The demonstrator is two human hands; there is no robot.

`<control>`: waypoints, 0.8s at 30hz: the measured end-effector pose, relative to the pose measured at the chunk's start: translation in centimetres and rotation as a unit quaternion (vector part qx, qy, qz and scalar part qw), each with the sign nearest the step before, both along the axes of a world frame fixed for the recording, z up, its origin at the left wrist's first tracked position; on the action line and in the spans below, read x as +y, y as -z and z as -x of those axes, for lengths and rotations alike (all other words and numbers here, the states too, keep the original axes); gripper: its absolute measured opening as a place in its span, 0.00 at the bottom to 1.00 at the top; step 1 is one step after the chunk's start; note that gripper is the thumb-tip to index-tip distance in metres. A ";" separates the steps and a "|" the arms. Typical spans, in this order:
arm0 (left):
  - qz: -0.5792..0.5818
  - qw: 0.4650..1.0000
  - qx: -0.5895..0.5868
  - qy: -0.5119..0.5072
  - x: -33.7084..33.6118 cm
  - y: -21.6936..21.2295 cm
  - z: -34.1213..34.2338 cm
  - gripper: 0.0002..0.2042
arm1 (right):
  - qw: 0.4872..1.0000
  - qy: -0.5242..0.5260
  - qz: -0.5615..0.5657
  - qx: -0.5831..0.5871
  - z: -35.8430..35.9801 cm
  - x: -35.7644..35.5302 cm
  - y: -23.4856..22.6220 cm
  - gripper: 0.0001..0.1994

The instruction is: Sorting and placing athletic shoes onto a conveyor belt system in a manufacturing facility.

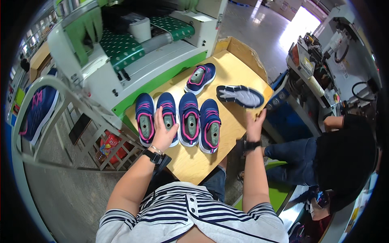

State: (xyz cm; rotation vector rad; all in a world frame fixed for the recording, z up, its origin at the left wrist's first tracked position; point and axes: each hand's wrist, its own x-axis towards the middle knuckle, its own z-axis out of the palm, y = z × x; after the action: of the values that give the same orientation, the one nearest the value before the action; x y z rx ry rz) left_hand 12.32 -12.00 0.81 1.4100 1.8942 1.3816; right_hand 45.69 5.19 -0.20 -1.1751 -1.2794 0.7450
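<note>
Several navy sneakers with pink trim and white soles stand on a light wooden table [182,164]. In the row, the leftmost sneaker [144,117] is beside my left hand [164,133]. That hand is open, its fingers stretched over the second sneaker [166,103] and partly hiding it. Further right in the row are a third sneaker [189,117] and an end sneaker [209,125]; another sneaker [200,79] sits behind them. A sneaker with its sole up [240,96] is at the table's right side. Just below its toe, my right hand [254,126] is open, fingers apart.
Behind the table stands a machine with a green dotted conveyor belt [121,48]. A cardboard box [243,50] adjoins the far edge. At right are a machine [308,65] and a person in black [340,162]. A metal rack [73,133] with another sneaker [42,105] is at left.
</note>
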 end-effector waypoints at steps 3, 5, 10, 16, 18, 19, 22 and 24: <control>0.002 1.000 0.000 0.005 -0.3 -0.3 -0.1 0.44 | 0.991 0.055 -0.051 0.112 -0.8 4.5 -2.0 0.36; 0.012 1.000 0.005 -0.002 -0.8 -0.4 0.3 0.44 | 0.976 0.070 0.060 -0.199 1.8 3.3 -3.9 0.35; 0.005 1.000 0.022 0.020 -0.3 -0.1 0.6 0.44 | 0.774 -0.005 0.163 -0.611 3.2 5.3 -6.2 0.44; 0.012 0.999 0.043 0.022 -0.1 -0.5 1.1 0.43 | 0.810 -0.116 0.133 -0.559 3.6 9.8 -6.4 0.60; 0.048 0.998 0.018 0.023 -0.2 -0.9 1.2 0.44 | 0.856 -0.105 0.038 -0.505 2.9 8.0 -5.7 0.60; 0.056 0.998 0.011 0.027 -0.3 -1.1 1.1 0.46 | 0.879 -0.098 -0.025 -0.466 2.3 6.8 -5.2 0.59; 0.019 0.987 0.158 -0.002 -1.2 -3.4 -1.3 0.46 | 0.914 -0.050 -0.186 -0.357 -1.0 1.7 -1.9 0.52; -0.053 0.979 0.192 0.054 -1.8 -6.1 -4.2 0.47 | 0.915 -0.053 -0.140 -0.375 -3.2 -2.1 -0.3 0.46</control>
State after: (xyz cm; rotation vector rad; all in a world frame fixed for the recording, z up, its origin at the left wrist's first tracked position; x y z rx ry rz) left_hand 16.48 -13.82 6.92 1.9175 1.9552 1.2413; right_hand 48.87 3.10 0.06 -1.1978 -2.0220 0.1469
